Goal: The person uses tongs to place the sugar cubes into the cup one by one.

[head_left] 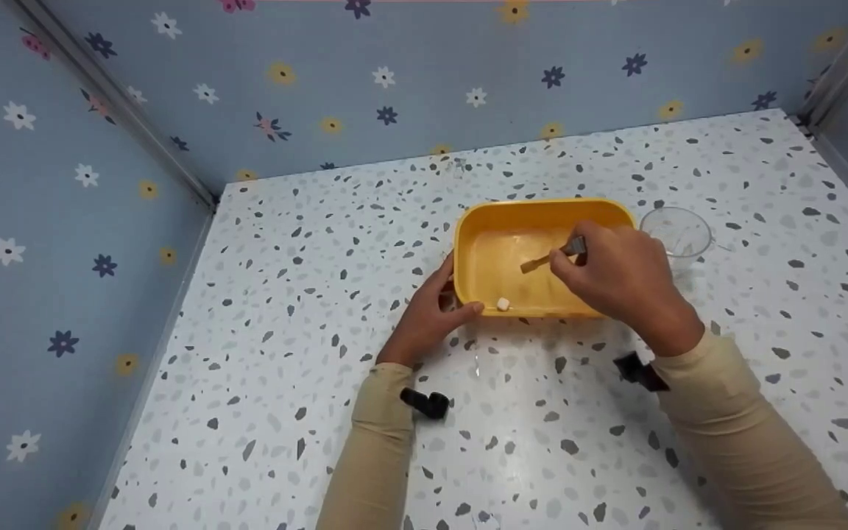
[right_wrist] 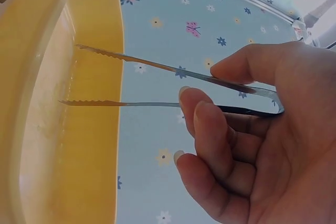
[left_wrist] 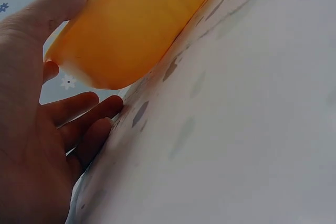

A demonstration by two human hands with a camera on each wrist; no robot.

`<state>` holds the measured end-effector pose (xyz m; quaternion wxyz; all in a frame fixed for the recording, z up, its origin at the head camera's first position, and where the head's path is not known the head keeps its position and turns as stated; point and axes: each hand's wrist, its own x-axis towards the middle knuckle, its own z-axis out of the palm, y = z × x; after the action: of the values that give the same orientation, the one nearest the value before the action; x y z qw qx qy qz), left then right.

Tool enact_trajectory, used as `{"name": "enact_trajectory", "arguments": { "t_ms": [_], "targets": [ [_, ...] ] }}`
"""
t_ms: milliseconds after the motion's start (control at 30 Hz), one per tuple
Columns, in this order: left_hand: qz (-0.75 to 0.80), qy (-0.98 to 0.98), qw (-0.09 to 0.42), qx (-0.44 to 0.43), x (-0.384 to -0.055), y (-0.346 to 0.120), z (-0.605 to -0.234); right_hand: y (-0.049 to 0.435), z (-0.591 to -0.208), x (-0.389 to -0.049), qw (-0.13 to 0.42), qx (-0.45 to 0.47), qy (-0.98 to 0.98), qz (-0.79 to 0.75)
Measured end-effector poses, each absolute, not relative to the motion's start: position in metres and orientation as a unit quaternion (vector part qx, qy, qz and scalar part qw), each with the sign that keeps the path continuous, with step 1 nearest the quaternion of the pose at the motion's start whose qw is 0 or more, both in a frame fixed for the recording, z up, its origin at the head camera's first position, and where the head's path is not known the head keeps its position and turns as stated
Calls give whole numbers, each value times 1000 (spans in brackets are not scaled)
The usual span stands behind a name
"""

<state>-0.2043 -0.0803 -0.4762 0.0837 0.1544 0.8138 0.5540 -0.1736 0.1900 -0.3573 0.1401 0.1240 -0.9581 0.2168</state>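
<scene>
A yellow plastic tub [head_left: 490,254] sits on the speckled table. My left hand [head_left: 428,313] grips its left end; in the left wrist view the thumb [left_wrist: 65,3] lies at the rim and one finger reaches behind the wall, while the other fingers are apart from it, low by the table. Over the tub, my right hand [head_left: 623,272] holds metal tweezers [right_wrist: 152,66] between thumb and fingers. Their serrated tips stand apart with nothing between them. Inside the tub's near left corner lies a small whitish cube [head_left: 503,303].
A clear glass cup [head_left: 678,232] stands just right of the tub, partly behind my right hand. Flower-patterned wall panels [head_left: 424,81] border the table [head_left: 306,294] at the back and sides. A black wrist camera mount [head_left: 426,403] sits on my left sleeve.
</scene>
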Motion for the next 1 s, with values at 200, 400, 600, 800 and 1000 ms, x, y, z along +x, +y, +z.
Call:
{"name": "enact_trajectory", "arguments": {
  "t_ms": [200,400,600,800,1000],
  "targets": [
    [558,809,90,159,-197,-78,-460,187,-360,-173,147,133,-957,211],
    [548,817,80,164,-206,-80,-478,183,-362,-173,137,139,-958,209],
    [540,820,72,174,-211,-83,-487,178,-365,-173,122,143,-960,208],
    [529,827,66,177,-210,-83,-488,174,-369,-174,105,142,-961,212],
    [530,826,65,181,-210,-82,-488,172,-372,-174,120,159,-958,206]
  ]
}}
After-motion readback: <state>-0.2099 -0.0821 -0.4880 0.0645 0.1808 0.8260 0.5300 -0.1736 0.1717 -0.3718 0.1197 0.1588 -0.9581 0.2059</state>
